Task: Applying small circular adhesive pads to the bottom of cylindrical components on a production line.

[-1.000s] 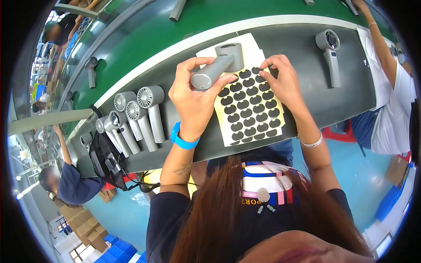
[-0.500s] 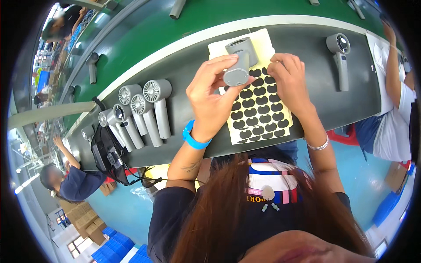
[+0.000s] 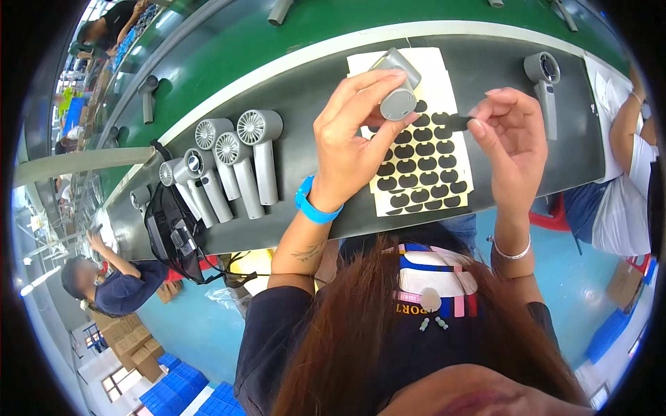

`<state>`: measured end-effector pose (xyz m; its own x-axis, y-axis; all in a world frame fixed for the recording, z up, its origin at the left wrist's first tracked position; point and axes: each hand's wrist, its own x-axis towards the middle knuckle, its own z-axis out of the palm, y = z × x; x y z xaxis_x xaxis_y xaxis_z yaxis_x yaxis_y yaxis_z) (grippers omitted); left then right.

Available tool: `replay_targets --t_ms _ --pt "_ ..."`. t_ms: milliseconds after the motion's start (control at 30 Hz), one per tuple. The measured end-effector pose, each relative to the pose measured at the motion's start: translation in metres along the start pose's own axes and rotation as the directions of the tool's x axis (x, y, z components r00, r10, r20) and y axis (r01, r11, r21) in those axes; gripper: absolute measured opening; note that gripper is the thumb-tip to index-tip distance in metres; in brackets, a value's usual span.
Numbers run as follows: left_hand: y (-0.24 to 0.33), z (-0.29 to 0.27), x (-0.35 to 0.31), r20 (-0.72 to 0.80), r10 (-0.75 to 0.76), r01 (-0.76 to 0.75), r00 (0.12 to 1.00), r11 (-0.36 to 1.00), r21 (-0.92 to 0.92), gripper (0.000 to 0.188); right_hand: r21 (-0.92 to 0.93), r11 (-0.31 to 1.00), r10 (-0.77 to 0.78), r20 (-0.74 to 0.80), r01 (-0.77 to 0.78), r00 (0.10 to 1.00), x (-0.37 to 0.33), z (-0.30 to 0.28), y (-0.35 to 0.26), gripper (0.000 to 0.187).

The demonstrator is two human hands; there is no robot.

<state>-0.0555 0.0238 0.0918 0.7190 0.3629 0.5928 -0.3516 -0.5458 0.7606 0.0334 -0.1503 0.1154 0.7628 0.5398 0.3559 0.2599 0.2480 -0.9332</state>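
Observation:
My left hand [image 3: 357, 128] is closed around a grey handheld fan [image 3: 398, 105], whose round handle end faces me. Pinched between the thumb and fingertips of my right hand [image 3: 512, 132] is a black sticker [image 3: 454, 123], held just right of the fan. Below both hands lies a pale yellow sheet of black stickers [image 3: 425, 165], set in rows of notched rounded shapes. Its upper part is partly hidden by the fan and my left hand.
Several grey handheld fans [image 3: 256, 159] stand in a group at the left, beside a black bag [image 3: 170, 232]. Another fan [image 3: 543, 90] lies at the right of the dark table [image 3: 305, 90]. Beyond the white edge runs a green conveyor belt [image 3: 215, 62]. Co-workers sit at both sides.
My right hand has lifted off the sheet and moved right, now with a black sticker in its fingertips. The fan in my left hand has shifted slightly right and tilted.

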Motion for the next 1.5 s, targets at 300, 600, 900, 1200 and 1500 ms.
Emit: replay_targets --t_ms 300,600,900,1200,1500 --pt "0.008 -0.01 -0.001 0.127 -0.048 0.051 0.991 0.998 -0.022 0.052 0.26 0.963 0.077 0.004 -0.075 0.997 -0.004 0.012 -0.003 0.029" --pt "0.01 -0.003 -0.012 -0.061 -0.085 0.064 0.994 0.955 -0.291 0.038 0.323 0.944 0.07 -0.009 -0.063 0.998 -0.008 0.015 -0.003 0.024" --pt "0.012 -0.008 -0.029 0.124 -0.092 0.119 0.988 0.965 -0.234 0.035 0.252 0.963 0.089 0.04 -0.096 0.995 -0.013 0.026 -0.003 0.027" --pt "0.02 -0.016 -0.025 0.216 -0.188 0.256 0.958 0.901 -0.351 0.039 0.176 0.974 0.129 0.094 -0.143 0.987 -0.009 0.029 -0.01 0.031" --pt "0.019 -0.015 -0.024 0.207 -0.239 0.308 0.949 0.844 -0.44 0.039 0.167 0.971 0.165 0.066 -0.174 0.984 -0.006 0.031 -0.013 0.031"
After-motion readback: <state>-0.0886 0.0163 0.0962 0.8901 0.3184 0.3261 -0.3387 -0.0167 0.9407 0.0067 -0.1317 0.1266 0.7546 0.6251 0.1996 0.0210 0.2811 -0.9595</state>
